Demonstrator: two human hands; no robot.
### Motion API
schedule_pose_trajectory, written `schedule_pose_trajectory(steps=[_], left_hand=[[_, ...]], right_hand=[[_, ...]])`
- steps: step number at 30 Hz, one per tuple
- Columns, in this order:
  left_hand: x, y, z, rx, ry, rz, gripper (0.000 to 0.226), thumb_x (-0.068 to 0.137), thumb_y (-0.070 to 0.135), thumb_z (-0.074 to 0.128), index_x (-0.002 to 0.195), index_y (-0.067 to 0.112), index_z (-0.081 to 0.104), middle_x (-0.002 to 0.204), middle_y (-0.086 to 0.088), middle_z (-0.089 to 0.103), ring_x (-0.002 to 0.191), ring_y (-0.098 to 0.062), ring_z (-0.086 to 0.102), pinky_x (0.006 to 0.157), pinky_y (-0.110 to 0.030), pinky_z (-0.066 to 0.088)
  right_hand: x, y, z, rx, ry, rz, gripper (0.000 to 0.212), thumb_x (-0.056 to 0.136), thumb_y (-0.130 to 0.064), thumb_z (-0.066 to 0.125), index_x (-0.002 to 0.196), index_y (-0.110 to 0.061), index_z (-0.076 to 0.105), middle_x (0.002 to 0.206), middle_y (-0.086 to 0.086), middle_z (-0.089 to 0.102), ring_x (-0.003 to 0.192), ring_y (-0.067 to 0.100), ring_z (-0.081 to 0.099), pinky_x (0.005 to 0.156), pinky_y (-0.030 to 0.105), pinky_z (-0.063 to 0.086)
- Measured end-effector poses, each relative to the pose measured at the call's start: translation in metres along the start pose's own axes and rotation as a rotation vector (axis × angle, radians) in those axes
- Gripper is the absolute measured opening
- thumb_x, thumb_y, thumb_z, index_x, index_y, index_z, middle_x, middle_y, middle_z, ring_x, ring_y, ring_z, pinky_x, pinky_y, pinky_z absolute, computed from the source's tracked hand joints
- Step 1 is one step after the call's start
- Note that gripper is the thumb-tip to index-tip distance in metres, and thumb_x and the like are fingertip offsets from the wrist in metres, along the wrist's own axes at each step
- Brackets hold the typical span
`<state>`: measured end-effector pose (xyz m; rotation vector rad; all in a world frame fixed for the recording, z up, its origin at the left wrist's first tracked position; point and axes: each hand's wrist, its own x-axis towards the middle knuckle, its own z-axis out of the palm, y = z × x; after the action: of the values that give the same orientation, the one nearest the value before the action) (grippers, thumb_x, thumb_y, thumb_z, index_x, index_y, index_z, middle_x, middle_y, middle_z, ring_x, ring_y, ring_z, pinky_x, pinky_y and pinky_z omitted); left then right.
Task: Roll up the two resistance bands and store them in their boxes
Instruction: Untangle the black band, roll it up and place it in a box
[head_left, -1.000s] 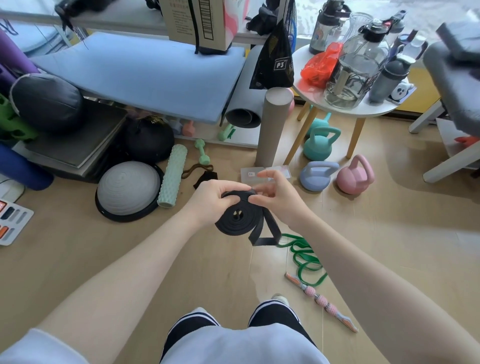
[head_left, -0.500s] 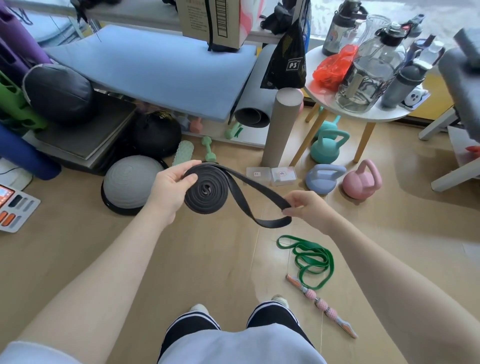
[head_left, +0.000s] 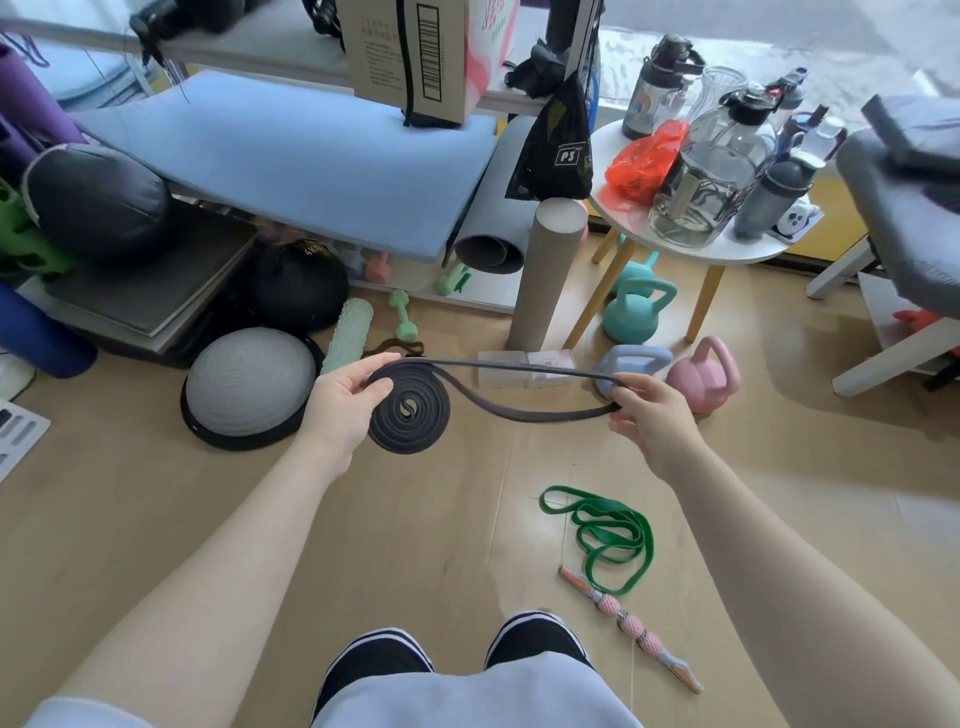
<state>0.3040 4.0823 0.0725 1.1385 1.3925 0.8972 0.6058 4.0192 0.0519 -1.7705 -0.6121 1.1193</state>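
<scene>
The left hand (head_left: 340, 402) grips a flat coil of black rubber resistance band (head_left: 410, 410), thumb on the coil's face and fingers curled over its upper rim, holding it in the air above the pale wooden floor (head_left: 415, 545). From the top of the coil the unrolled part of the band runs as a long loop across to the right hand (head_left: 647, 415), which pinches the loop's far end between thumb and curled fingers; the lower strand sags in a curve between the two hands. A green rubber resistance band (head_left: 605, 535) lies loose and tangled on the floor below the right forearm, its lower end touching or overlapping a pink and grey beaded massage stick (head_left: 631, 626) that lies slantwise beside the person's feet. Two small clear plastic boxes (head_left: 527, 368) sit side by side on the floor behind the stretched band, at the foot of an upright beige cardboard tube (head_left: 545, 270). Just right of them stand a pale blue kettlebell (head_left: 636, 358) and a pink kettlebell (head_left: 704, 371), near the legs of a round white side table (head_left: 691, 249).
</scene>
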Motion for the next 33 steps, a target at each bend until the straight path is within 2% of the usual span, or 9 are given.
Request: schedule_pose_trajectory(steps=[3,6,9,10,13,16,24,29,33], left_hand=[[-0.002,0.007,0.006,0.044,-0.027,0.031,0.033,0.091,-0.002,0.051,0.114,0.017,0.064,0.103,-0.001,0.067,0.087,-0.007,0.063,0.082,-0.019,0.052],[-0.007,0.018,0.014,0.138,-0.113,0.117,0.032,0.091,-0.001,0.051,0.114,0.017,0.064,0.105,0.002,0.065,0.089,-0.001,0.061,0.073,-0.006,0.049],[-0.011,0.027,0.019,0.353,-0.190,0.234,0.031,0.091,0.005,0.053,0.114,0.022,0.066,0.109,0.007,0.064,0.099,-0.003,0.057,0.085,-0.010,0.042],[-0.011,0.029,0.021,0.423,-0.215,0.282,0.031,0.091,0.006,0.054,0.115,0.023,0.066,0.110,0.008,0.064,0.102,-0.003,0.056,0.087,-0.010,0.040],[-0.013,0.033,0.029,0.558,-0.292,0.423,0.033,0.090,0.003,0.055,0.115,0.021,0.066,0.110,0.008,0.064,0.103,-0.004,0.054,0.085,0.000,0.036],[-0.015,0.034,0.033,0.605,-0.321,0.479,0.033,0.088,0.000,0.055,0.114,0.017,0.067,0.107,0.008,0.063,0.102,-0.006,0.054,0.082,0.003,0.035],[-0.018,0.036,0.024,0.530,-0.244,0.488,0.033,0.087,0.000,0.057,0.113,0.018,0.068,0.107,0.008,0.064,0.101,-0.006,0.056,0.086,0.000,0.038],[-0.021,0.035,0.023,0.412,-0.215,0.439,0.033,0.087,-0.001,0.057,0.111,0.020,0.068,0.108,0.005,0.065,0.100,-0.004,0.058,0.089,-0.007,0.042],[-0.023,0.035,0.032,0.177,-0.176,0.297,0.036,0.089,0.003,0.057,0.101,0.035,0.067,0.107,0.009,0.067,0.103,-0.008,0.061,0.089,-0.021,0.050]], right_hand=[[-0.002,0.018,0.001,0.217,-0.008,0.207,0.014,0.088,-0.003,0.059,0.101,-0.007,0.055,0.091,0.009,0.057,0.064,0.012,0.058,0.052,0.017,0.054],[-0.008,0.031,0.006,-0.097,-0.076,0.355,0.025,0.084,-0.001,0.064,0.106,-0.005,0.054,0.092,0.013,0.058,0.056,0.013,0.051,0.047,0.019,0.052],[-0.009,0.029,0.017,-0.733,-0.235,0.238,0.045,0.081,-0.011,0.068,0.123,-0.007,0.053,0.115,0.009,0.059,0.093,0.024,0.059,0.079,0.029,0.050],[-0.011,0.023,0.024,-0.746,-0.219,0.112,0.044,0.082,-0.013,0.067,0.124,-0.009,0.054,0.121,0.007,0.059,0.106,0.024,0.058,0.089,0.032,0.047],[-0.027,-0.009,0.049,-0.305,-0.197,-0.229,0.021,0.089,-0.015,0.060,0.109,-0.018,0.062,0.106,-0.005,0.064,0.101,0.010,0.059,0.089,0.025,0.047],[-0.040,-0.035,0.071,-0.200,-0.337,-0.415,0.013,0.089,-0.012,0.059,0.099,-0.019,0.063,0.098,-0.009,0.066,0.095,0.004,0.062,0.083,0.016,0.049],[-0.039,-0.025,0.084,-0.416,-0.443,-0.482,0.036,0.081,-0.012,0.069,0.100,-0.031,0.045,0.097,0.000,0.064,0.085,0.021,0.064,0.082,0.037,0.055],[-0.039,-0.033,0.074,-0.444,-0.352,-0.565,0.023,0.082,-0.012,0.068,0.092,-0.023,0.051,0.093,-0.005,0.067,0.083,0.014,0.065,0.081,0.032,0.053],[-0.044,-0.034,0.075,-0.288,-0.277,-0.492,0.019,0.079,-0.011,0.071,0.085,-0.017,0.054,0.084,-0.011,0.063,0.077,0.010,0.064,0.075,0.029,0.054]])
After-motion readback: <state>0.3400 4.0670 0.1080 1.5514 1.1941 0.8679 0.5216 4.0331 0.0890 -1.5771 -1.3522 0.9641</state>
